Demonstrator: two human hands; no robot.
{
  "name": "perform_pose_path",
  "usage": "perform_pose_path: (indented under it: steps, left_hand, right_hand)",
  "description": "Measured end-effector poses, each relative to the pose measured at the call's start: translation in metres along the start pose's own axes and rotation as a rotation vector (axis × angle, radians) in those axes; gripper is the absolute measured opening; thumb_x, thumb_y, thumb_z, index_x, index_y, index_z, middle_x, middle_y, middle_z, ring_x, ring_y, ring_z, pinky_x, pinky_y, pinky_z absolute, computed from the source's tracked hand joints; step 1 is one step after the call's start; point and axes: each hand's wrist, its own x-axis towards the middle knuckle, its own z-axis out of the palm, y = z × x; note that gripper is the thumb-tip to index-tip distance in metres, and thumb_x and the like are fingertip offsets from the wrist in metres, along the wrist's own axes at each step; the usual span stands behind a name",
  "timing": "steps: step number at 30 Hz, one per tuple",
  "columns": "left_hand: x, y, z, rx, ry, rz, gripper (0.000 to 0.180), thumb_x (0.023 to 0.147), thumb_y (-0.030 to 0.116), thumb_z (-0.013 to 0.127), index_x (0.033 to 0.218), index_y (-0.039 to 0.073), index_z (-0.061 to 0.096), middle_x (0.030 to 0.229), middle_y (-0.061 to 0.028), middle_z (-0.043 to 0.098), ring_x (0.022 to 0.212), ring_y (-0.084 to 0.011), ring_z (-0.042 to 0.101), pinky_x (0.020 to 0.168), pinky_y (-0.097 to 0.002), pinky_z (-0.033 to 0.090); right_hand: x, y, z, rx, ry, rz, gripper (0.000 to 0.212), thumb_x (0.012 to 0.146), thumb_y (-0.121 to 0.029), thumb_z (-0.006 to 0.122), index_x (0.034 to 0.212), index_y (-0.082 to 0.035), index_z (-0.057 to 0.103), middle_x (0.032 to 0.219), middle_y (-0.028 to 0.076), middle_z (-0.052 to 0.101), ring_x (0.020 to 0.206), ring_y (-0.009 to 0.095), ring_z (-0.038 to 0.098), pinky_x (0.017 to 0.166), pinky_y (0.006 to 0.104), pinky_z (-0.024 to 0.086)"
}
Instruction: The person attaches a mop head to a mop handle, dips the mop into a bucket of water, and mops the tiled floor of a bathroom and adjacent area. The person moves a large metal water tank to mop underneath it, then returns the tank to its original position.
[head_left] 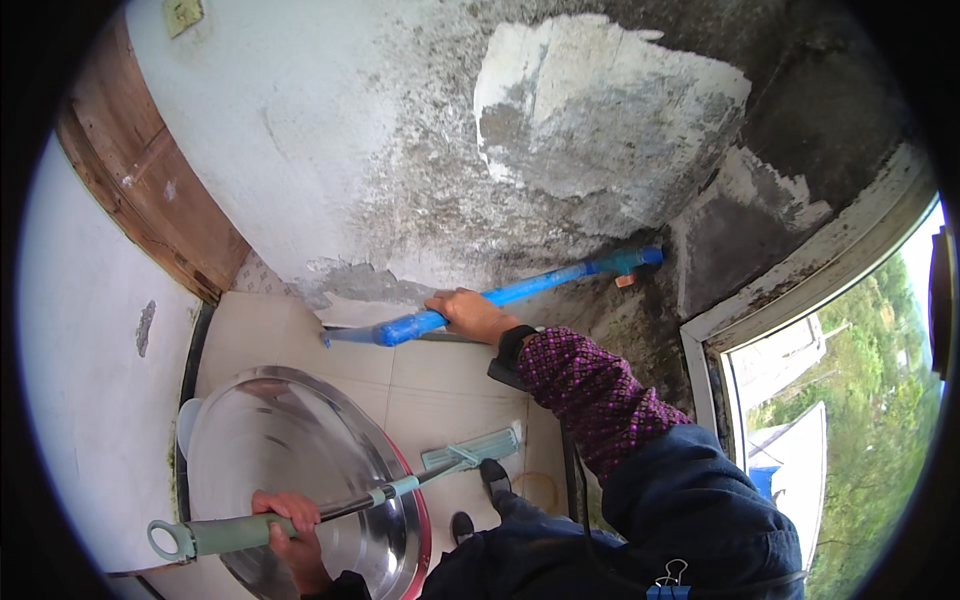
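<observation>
My left hand [292, 535] is closed round the pole of a flat mop, just beside its thick green grip [225, 536]. The pole slants over a large stainless steel basin [270, 400] to the pale green mop head [485, 447] near my feet. Out ahead, my right hand [472, 314] has its fingers round a blue pipe [530, 287] that runs low along the wall. At its left end the pipe bends down to the floor; its right end has a fitting with a copper-coloured piece [626, 280]. A dark band circles my right wrist.
The wall [420, 130] is mouldy and peeling, darkest toward the right corner. A window [830, 400] with a worn frame is on the right. A wooden door [150, 150] stands at the left. Something red shows behind the basin's rim. Pale tiles [370, 375] cover the floor.
</observation>
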Motion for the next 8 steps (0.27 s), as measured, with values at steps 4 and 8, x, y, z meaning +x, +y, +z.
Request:
perform_pose_path:
  steps: [4, 8]
  left_hand:
    - [0.013, -0.004, 0.019, 0.027, -0.051, 0.001, 0.04, 0.08, 0.041, 0.059, 0.078, 0.008, 0.037, 0.054, -0.0009, 0.038, 0.045, -0.0105, 0.035, 0.041, -0.0247, 0.034]
    - [0.019, -0.007, 0.033, 0.028, -0.092, -0.024, 0.041, 0.079, 0.04, 0.062, 0.078, 0.008, 0.037, 0.053, -0.0013, 0.04, 0.045, -0.0106, 0.038, 0.042, -0.0252, 0.036]
  right_hand:
    - [-0.002, 0.023, 0.036, 0.057, 0.035, 0.108, 0.022, 0.071, 0.0, 0.056, 0.092, -0.007, 0.052, 0.087, 0.011, 0.057, 0.082, 0.032, 0.057, 0.075, 0.0411, 0.045]
    - [-0.007, 0.05, 0.082, 0.129, -0.034, 0.218, 0.028, 0.071, -0.008, 0.064, 0.096, -0.007, 0.051, 0.092, 0.012, 0.056, 0.087, 0.036, 0.056, 0.079, 0.0429, 0.042]
